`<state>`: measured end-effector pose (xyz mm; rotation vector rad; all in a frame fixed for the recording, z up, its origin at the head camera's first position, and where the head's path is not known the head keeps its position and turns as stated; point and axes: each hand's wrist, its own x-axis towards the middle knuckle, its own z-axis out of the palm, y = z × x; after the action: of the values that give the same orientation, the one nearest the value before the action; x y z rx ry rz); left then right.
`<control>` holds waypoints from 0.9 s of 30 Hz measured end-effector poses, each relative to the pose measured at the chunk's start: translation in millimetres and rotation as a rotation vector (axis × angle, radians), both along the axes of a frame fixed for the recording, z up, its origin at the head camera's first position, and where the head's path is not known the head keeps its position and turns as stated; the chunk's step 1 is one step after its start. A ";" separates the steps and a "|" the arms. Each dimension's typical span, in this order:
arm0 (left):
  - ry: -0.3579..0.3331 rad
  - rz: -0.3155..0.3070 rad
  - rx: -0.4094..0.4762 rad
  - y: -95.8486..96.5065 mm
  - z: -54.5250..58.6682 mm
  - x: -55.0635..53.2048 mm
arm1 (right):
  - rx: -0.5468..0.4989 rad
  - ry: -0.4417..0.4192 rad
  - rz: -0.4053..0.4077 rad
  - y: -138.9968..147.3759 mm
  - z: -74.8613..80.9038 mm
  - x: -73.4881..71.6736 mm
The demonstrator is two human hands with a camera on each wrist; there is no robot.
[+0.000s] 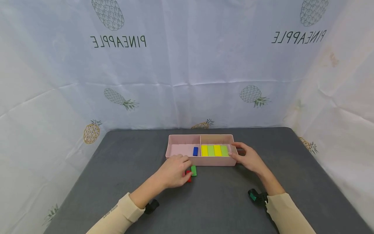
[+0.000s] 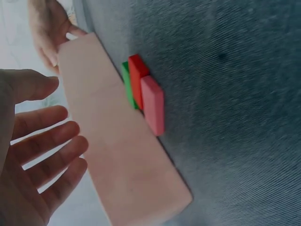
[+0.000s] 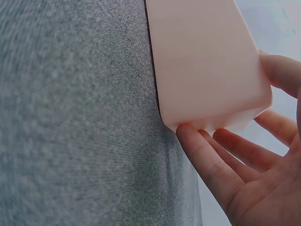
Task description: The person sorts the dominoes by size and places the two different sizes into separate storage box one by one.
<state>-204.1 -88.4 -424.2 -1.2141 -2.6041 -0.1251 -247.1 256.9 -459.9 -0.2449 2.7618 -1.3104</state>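
Observation:
A pink two-compartment box stands on the dark tabletop. At its right end, my right hand grips the wall, thumb at the rim and fingers against the outer end. My left hand hovers by the front wall with fingers spread and nothing held. Near it lie a green block, a red block and a pink block, side by side along the box. In the left compartment is a blue block. The right compartment has yellow blocks alternating with light green blocks.
The dark grey table ends at a white curtain printed with pineapples, which hangs behind and along both sides. Black wrist devices are strapped at both sleeves, the right one low over the table.

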 end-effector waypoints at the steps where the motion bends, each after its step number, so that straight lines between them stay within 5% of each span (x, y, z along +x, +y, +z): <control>1: 0.001 0.007 -0.016 0.1 -2.0 0.7 | 0.000 0.004 0.002 0.3 -0.3 0.0; 13: -0.052 0.090 -0.094 -8.9 -23.9 6.4 | -0.011 0.016 0.008 1.0 -2.3 0.3; 27: -0.193 0.164 -0.137 -5.5 -33.6 3.9 | -0.011 0.017 0.004 1.7 -2.2 1.1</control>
<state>-200.2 -93.9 -457.8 -1.0727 -2.9105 -0.0333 -246.0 258.6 -462.1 -0.2636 2.7676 -1.3295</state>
